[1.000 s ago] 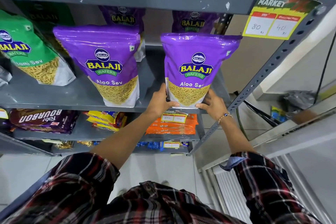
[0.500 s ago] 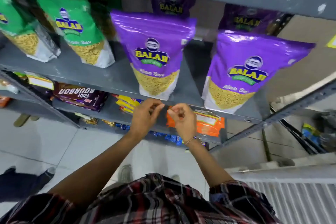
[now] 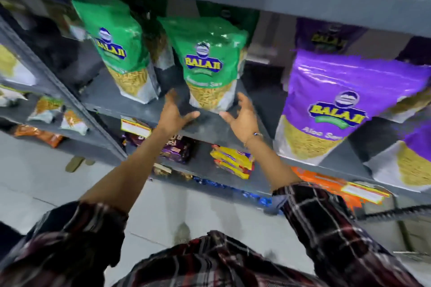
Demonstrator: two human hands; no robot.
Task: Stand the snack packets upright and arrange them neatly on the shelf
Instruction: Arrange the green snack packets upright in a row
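Snack packets upright on grey shelf

Motion blur smears the print on the green packet at the shelf's front edge, a second purple packet is cut by the picture's right edge, and packets behind sit in shadow.

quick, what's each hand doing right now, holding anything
Left hand: open, fingers spread, empty, just left of the green packet.
Right hand: open, empty, just right of that packet.
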